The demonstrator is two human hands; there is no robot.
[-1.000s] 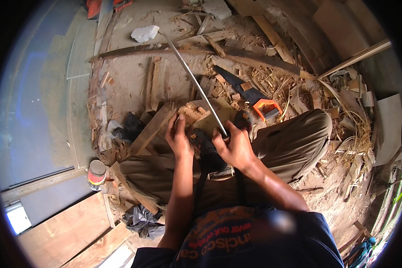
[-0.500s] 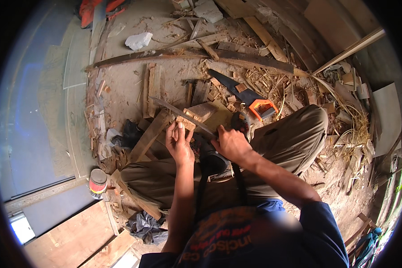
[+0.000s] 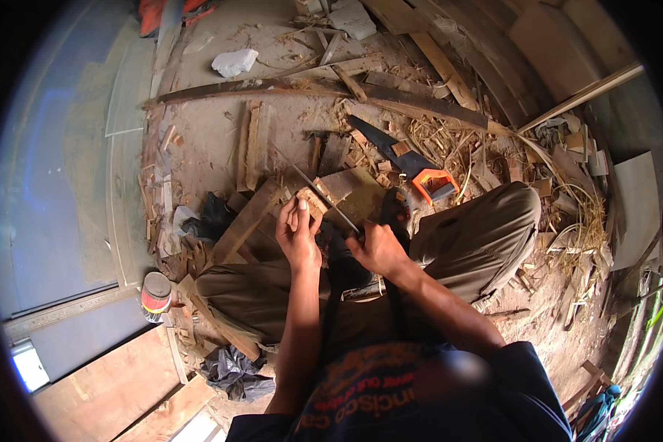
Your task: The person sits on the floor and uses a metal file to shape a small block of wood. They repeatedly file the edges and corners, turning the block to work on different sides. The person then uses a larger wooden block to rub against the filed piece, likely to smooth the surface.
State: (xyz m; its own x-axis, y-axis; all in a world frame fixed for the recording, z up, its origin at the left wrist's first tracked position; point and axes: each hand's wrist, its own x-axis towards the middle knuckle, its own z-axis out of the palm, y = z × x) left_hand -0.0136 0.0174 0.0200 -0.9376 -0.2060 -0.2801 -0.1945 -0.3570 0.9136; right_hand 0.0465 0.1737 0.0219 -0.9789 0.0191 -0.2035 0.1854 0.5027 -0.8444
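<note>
Can: standing (image 3: 156, 292) at near left, well apart from both hands.
Right hand: (image 3: 378, 249) fingers are wrapping the near end of a long narrow blade (image 3: 337, 210), presumably to steer it from there.
Left hand: (image 3: 299, 236) fingers are pinching a small wood block (image 3: 309, 201), apparently to steady it; fingertips are keeping to the left of the blade.
Blade: crossing the block and pointing far left; contact is looking likely.
Handsaw: lying (image 3: 379, 135) at far right among wood scraps, its orange handle facing near, perhaps for easy reach.
Dark timber: lying (image 3: 435, 110) crosswise beyond the handsaw.
</note>
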